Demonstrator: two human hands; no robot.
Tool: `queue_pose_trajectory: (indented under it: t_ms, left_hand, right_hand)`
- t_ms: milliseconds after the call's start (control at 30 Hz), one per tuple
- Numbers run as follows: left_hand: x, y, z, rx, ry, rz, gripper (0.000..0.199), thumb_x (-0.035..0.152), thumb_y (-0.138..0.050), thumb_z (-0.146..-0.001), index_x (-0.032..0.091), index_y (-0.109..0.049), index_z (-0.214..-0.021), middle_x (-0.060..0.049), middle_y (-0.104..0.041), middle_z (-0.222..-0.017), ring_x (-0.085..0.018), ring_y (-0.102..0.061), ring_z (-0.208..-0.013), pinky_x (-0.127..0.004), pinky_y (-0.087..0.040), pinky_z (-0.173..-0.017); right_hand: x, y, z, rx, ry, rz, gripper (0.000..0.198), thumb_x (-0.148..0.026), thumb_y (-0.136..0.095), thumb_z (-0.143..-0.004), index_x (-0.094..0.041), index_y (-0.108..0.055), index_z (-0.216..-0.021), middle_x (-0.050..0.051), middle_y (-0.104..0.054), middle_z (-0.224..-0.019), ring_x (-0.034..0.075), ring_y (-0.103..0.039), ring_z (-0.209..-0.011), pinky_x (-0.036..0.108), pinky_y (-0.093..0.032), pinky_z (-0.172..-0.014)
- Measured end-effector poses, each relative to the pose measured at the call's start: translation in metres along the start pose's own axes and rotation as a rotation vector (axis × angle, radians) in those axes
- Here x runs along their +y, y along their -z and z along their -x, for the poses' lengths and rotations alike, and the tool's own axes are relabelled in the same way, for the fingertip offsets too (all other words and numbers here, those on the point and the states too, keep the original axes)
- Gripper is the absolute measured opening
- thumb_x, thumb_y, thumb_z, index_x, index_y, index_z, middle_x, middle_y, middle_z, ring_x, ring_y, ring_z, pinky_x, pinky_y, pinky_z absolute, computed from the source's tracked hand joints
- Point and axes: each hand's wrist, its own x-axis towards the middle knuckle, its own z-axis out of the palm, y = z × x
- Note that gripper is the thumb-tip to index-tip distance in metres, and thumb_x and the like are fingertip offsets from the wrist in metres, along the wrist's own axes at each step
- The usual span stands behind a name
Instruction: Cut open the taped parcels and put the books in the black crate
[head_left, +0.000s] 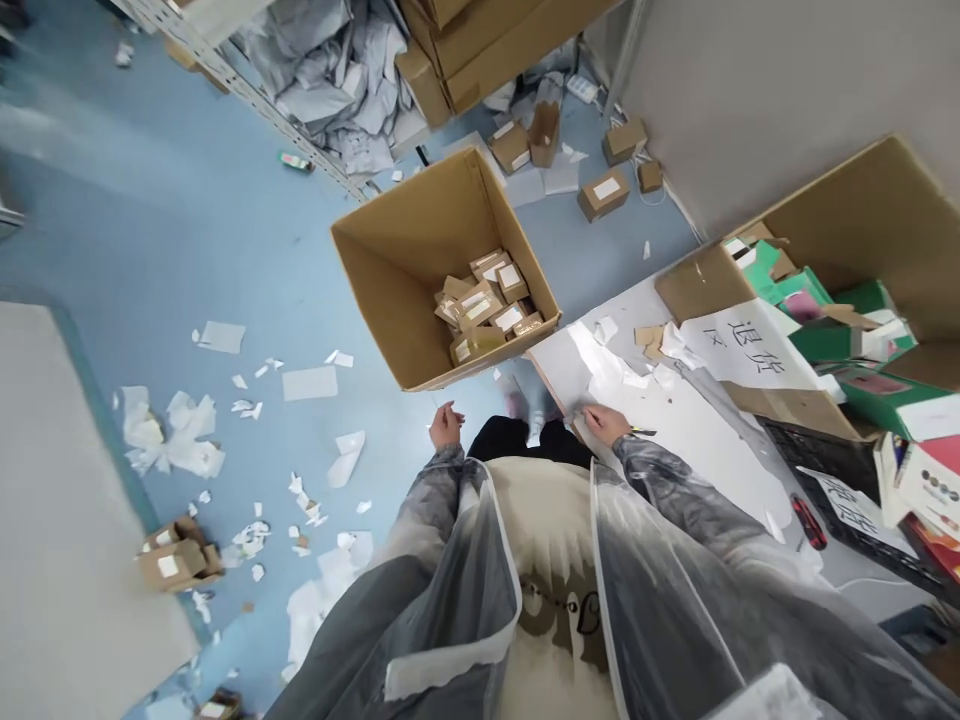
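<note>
My left hand (446,426) hangs over the floor just below the near corner of a large open cardboard box (375,310). Its fingers are loosely curled and a little apart, and I see nothing in them. Several small brown cartons (480,303) with white labels lie inside the box. At the edge of the white table (705,450), my right hand (606,424) has its fingers closed around a small greyish bit that I cannot make out. Beside that wrist a thin dark and yellow tool (643,431) sticks out; its kind is unclear.
On the right stands a carton (705,290) of green boxes, with a paper sign (750,345) on its side. A keyboard (817,455) and a red-black cutter (808,522) lie nearer. Paper scraps (172,440) litter the blue floor. Small cartons (604,194) sit by the wall.
</note>
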Motion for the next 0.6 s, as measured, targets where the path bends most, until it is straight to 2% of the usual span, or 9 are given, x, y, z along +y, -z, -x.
queue_pose_trajectory:
  t_ms: [67, 167, 233, 300, 367, 467, 533, 600]
  left_hand:
    - [0.024, -0.004, -0.014, 0.045, -0.056, 0.125, 0.053, 0.038, -0.037, -0.128, 0.021, -0.081, -0.151, -0.006, -0.089, -0.098, -0.019, -0.087, -0.091, -0.028, -0.069, -0.093]
    - [0.056, 0.002, -0.046, 0.023, -0.204, 0.17, 0.052, 0.045, -0.044, -0.127, 0.021, -0.084, -0.149, -0.005, -0.086, -0.09, -0.021, -0.087, -0.09, -0.031, -0.068, -0.095]
    - [0.073, 0.006, -0.08, -0.013, -0.287, 0.15, 0.05, 0.047, -0.05, -0.126, 0.021, -0.086, -0.148, -0.006, -0.087, -0.093, -0.023, -0.087, -0.095, -0.033, -0.068, -0.099]
    - [0.085, 0.004, -0.126, -0.074, -0.312, 0.131, 0.047, 0.047, -0.055, -0.125, 0.022, -0.087, -0.148, -0.008, -0.089, -0.1, -0.026, -0.088, -0.105, -0.035, -0.066, -0.107]
    - [0.093, -0.008, -0.179, -0.191, -0.238, 0.155, 0.042, 0.047, -0.059, -0.124, 0.024, -0.087, -0.147, -0.009, -0.091, -0.111, -0.028, -0.087, -0.115, -0.038, -0.066, -0.112]
    - [0.095, -0.04, -0.258, -0.416, 0.048, 0.238, 0.035, 0.044, -0.07, -0.122, 0.021, -0.084, -0.144, -0.013, -0.091, -0.124, -0.028, -0.085, -0.114, -0.041, -0.07, -0.103]
    - [0.088, -0.064, -0.3, -0.48, 0.169, 0.241, 0.036, 0.042, -0.072, -0.122, 0.017, -0.08, -0.147, -0.016, -0.09, -0.127, -0.026, -0.084, -0.109, -0.042, -0.071, -0.1]
    - [0.074, -0.086, -0.331, -0.469, 0.206, 0.198, 0.037, 0.042, -0.07, -0.124, 0.014, -0.077, -0.148, -0.018, -0.087, -0.13, -0.026, -0.084, -0.109, -0.044, -0.071, -0.1]
  right_hand:
    - [-0.022, 0.017, -0.027, 0.04, 0.027, -0.031, 0.032, -0.03, -0.059, -0.112, -0.027, -0.091, -0.115, 0.011, -0.093, -0.129, 0.031, -0.086, -0.122, 0.041, -0.066, -0.111]
    - [-0.063, 0.036, -0.062, 0.134, 0.098, -0.07, 0.034, -0.034, -0.058, -0.113, -0.027, -0.091, -0.116, 0.01, -0.093, -0.127, 0.029, -0.087, -0.117, 0.04, -0.066, -0.109]
    - [-0.092, 0.042, -0.083, 0.191, 0.144, -0.089, 0.035, -0.038, -0.058, -0.115, -0.028, -0.091, -0.114, 0.01, -0.093, -0.123, 0.029, -0.086, -0.113, 0.04, -0.067, -0.106]
    - [-0.122, 0.043, -0.104, 0.25, 0.157, -0.115, 0.038, -0.042, -0.056, -0.117, -0.028, -0.091, -0.112, 0.01, -0.092, -0.12, 0.03, -0.086, -0.11, 0.041, -0.067, -0.104]
    - [-0.15, 0.037, -0.127, 0.306, 0.126, -0.143, 0.041, -0.044, -0.054, -0.119, -0.028, -0.091, -0.112, 0.011, -0.091, -0.119, 0.031, -0.085, -0.11, 0.042, -0.068, -0.105]
    - [-0.183, 0.019, -0.17, 0.314, 0.063, -0.168, 0.041, -0.044, -0.054, -0.119, -0.027, -0.091, -0.114, 0.012, -0.091, -0.121, 0.033, -0.084, -0.117, 0.045, -0.067, -0.11]
    - [-0.197, 0.003, -0.204, 0.255, 0.029, -0.179, 0.04, -0.042, -0.054, -0.119, -0.027, -0.091, -0.117, 0.013, -0.09, -0.124, 0.033, -0.083, -0.123, 0.045, -0.065, -0.116]
    - [-0.204, -0.013, -0.241, 0.154, -0.016, -0.183, 0.039, -0.039, -0.053, -0.119, -0.028, -0.091, -0.121, 0.012, -0.089, -0.13, 0.032, -0.081, -0.129, 0.043, -0.063, -0.121]
